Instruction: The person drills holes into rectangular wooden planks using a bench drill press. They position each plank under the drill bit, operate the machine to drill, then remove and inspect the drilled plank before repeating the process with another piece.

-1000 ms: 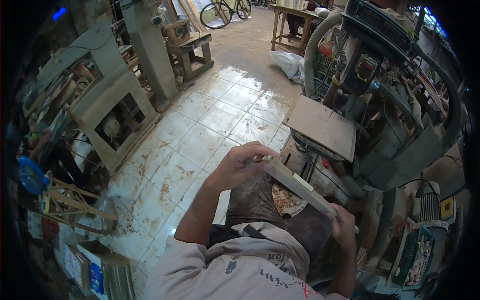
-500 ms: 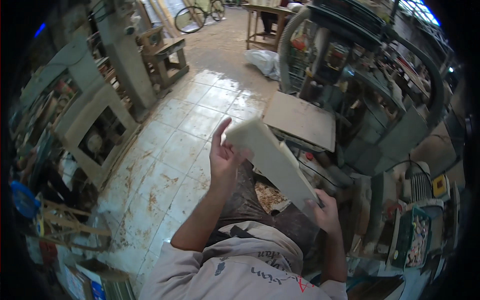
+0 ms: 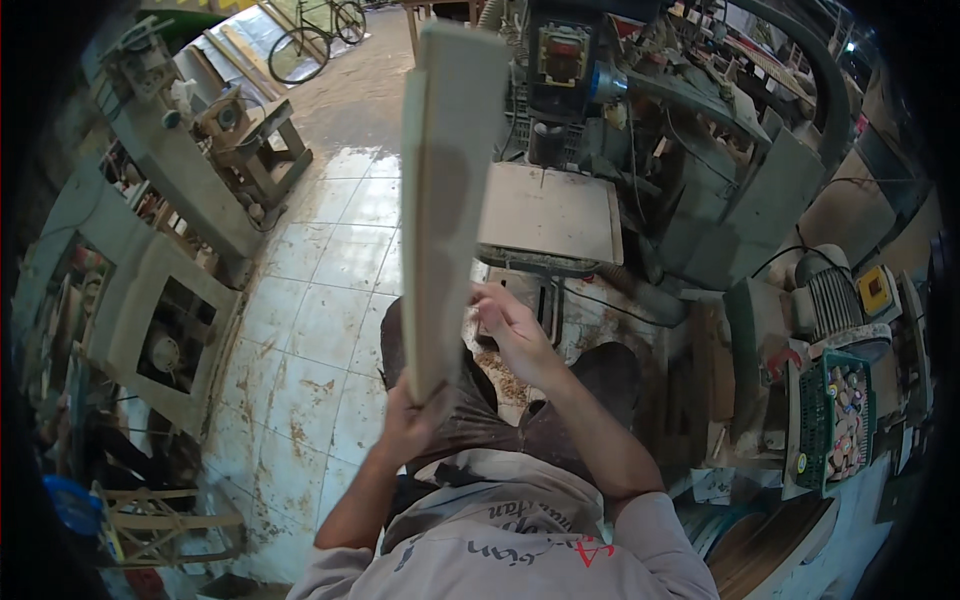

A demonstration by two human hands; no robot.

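A long pale wooden board stands nearly upright in front of me, its far end blurred. Along its left side runs a narrow stepped edge. Low on the board, my left hand is closed round the bottom end. My right hand is beside the board's right edge, fingers loosely bent and somewhat apart. Whether its fingertips touch the wood, I cannot tell. Beyond the board is a machine with a flat, dusty square table, partly covered by the board.
Sawdust lies on the white tiled floor. To the right are a grey motor and a green basket of small pieces. A framed grey machine stands left; a bicycle is far back.
The board has swung from a slant to nearly upright, farther left. My left hand has moved from its upper end to the bottom; my right hand has left the lower end. My view has shifted.
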